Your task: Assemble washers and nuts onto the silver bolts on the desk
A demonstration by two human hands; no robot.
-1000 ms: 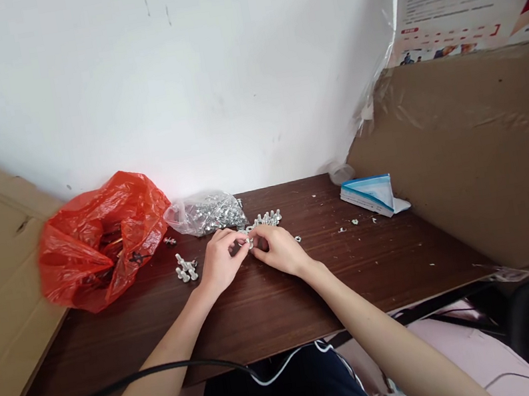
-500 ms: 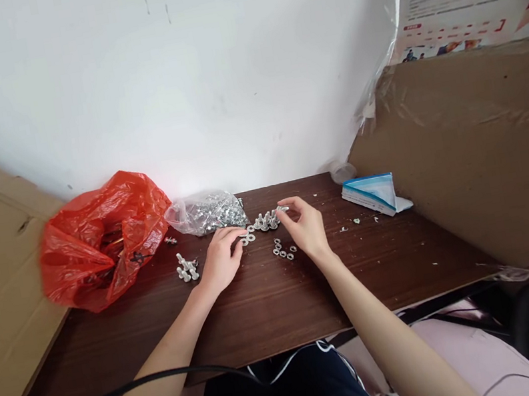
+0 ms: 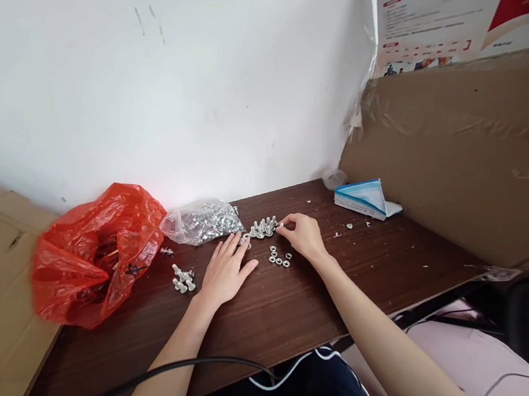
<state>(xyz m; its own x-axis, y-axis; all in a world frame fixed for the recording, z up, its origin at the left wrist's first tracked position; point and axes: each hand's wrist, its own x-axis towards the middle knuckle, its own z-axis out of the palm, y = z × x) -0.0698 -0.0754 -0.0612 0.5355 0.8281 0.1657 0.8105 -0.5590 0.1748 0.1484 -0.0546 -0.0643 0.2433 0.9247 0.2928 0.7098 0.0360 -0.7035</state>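
Observation:
My left hand (image 3: 226, 272) lies flat on the dark wooden table with its fingers apart. Its fingertips rest by a few flat washers (image 3: 246, 237), partly covering them. A cluster of upright bolts (image 3: 263, 228) stands between my hands, heads down. At the cluster's right side, the thumb and forefinger of my right hand (image 3: 305, 237) are pinched together; whatever small piece is between them is too small to tell. Several nuts (image 3: 279, 260) are scattered just in front of the bolts. Further left stands another group of bolts (image 3: 183, 279).
A red plastic bag (image 3: 96, 253) sits at the left, beside a clear bag of metal hardware (image 3: 205, 221). Toward the back right are a blue-and-white packet (image 3: 360, 199) and a clear round container (image 3: 333, 177). Cardboard (image 3: 455, 159) walls the right side. A black cable (image 3: 171, 367) crosses in front.
My left hand has flattened out, its fingers spreading over the washers. My right hand stays beside the bolts, its thumb and forefinger drawn lower and closer together. The view has shifted slightly.

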